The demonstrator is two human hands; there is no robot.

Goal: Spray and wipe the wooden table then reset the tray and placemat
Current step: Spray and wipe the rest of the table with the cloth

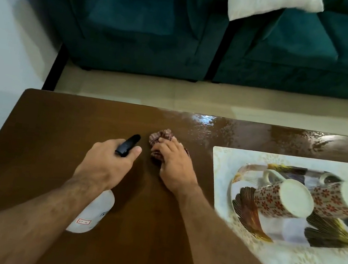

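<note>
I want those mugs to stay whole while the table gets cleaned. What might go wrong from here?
The two mugs stand upside down on the tray, close to the right hand wiping with the cloth; a wide stroke might knock them. The wet patch borders the placemat, which may soak it up. Spray from the bottle in the left hand might drift onto the mugs.

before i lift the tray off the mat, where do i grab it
Judging by its pose, grip the tray by its raised rim at the left and right ends, both hands level. Two mugs stand upside down on it and could topple.
</note>
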